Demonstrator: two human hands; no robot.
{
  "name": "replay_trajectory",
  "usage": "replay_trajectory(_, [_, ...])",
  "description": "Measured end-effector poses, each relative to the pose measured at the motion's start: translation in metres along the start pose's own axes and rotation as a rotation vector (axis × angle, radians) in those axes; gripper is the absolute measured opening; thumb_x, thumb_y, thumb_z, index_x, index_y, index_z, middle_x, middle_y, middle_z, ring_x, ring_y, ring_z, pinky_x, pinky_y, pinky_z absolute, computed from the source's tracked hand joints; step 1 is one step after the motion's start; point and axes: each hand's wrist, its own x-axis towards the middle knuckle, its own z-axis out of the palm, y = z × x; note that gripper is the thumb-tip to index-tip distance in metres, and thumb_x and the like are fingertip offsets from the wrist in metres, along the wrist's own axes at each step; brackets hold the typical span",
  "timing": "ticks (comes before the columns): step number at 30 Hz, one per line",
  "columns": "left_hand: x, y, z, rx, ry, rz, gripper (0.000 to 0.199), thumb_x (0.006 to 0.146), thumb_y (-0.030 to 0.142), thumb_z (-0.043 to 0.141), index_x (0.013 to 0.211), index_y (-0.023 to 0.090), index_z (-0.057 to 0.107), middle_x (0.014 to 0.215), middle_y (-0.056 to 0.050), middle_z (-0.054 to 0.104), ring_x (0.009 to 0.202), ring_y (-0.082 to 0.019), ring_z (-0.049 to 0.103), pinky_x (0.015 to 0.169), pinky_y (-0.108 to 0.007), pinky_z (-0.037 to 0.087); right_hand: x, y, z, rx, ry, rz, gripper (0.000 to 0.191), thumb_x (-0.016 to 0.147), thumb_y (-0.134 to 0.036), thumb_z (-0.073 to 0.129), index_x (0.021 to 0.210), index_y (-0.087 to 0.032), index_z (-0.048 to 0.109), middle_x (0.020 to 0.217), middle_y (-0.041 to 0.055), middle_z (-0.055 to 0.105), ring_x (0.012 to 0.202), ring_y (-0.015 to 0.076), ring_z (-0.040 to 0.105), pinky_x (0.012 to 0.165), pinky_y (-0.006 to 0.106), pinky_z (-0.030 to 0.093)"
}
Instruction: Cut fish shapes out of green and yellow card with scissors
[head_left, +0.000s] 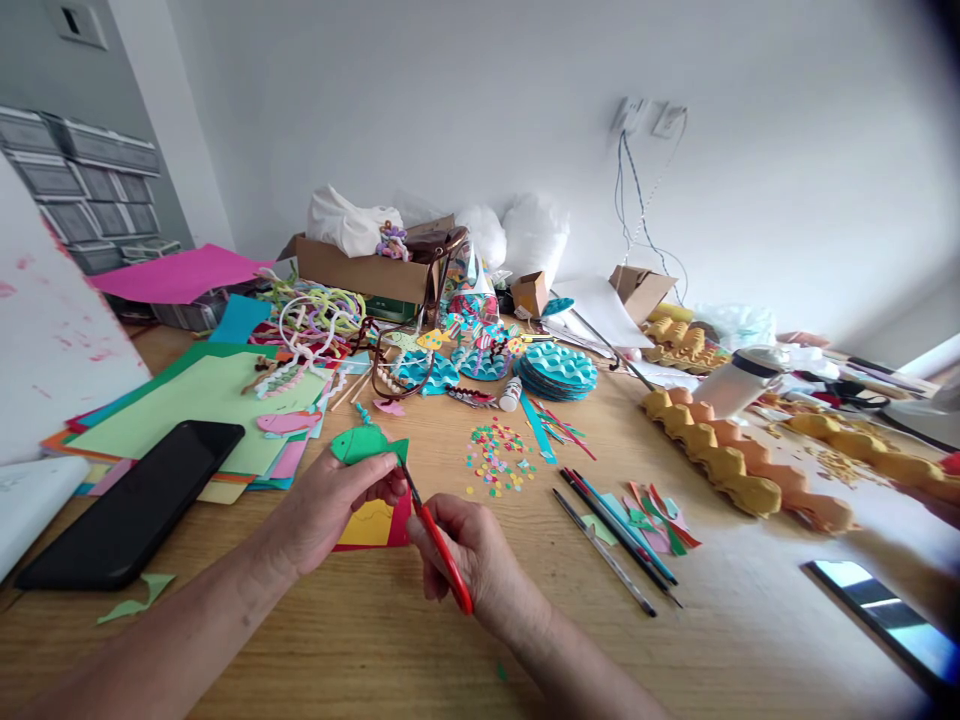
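Between the fingers of my left hand (334, 500) is a green paper fish (361, 442), held up over the table with its head to the left. My right hand (469, 550) is closed around the red handles of a pair of scissors (442, 550). Their blades point up and left and meet the tail end of the fish. Beneath the hands lie sheets of yellow paper (371, 525) and red paper, the yellow one with a drawn outline. A pink paper fish (288, 422) rests on the paper stack to the left.
At left are a black phone (135, 500) and a light green paper stack (180, 415). Confetti dots (499, 455), pencils (622, 530) and paper scraps (660, 520) lie right of centre. Blue wavy discs (556, 370) stand behind. Egg cartons (712, 455) and another phone (885, 615) are at right.
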Motion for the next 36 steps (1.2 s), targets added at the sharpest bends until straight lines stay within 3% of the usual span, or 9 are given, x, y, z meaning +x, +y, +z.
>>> replay_trajectory(18, [0.0014, 0.0027, -0.0005, -0.003, 0.043, -0.002, 0.012, 0.064, 0.025, 0.071, 0.063, 0.015, 0.065, 0.057, 0.000, 0.066, 0.055, -0.012, 0.061, 0.058, -0.023, 0.050, 0.0000, 0.0006, -0.0015, -0.001, -0.001, 0.013, 0.042, 0.073, -0.056, 0.058, 0.061, -0.017, 0.048, 0.044, -0.0060, 0.045, 0.031, 0.0051, 0.040, 0.031, 0.015, 0.027])
replay_trajectory(36, [0.0000, 0.0010, 0.0013, -0.043, -0.004, -0.039, 0.010, 0.066, 0.024, 0.070, 0.066, 0.016, 0.065, 0.059, 0.001, 0.066, 0.056, -0.012, 0.061, 0.058, -0.024, 0.049, -0.0008, -0.0018, -0.0012, -0.003, -0.001, 0.008, 0.043, 0.072, -0.056, 0.058, 0.060, -0.017, 0.047, 0.044, -0.0060, 0.045, 0.032, 0.0047, 0.039, 0.032, 0.015, 0.026])
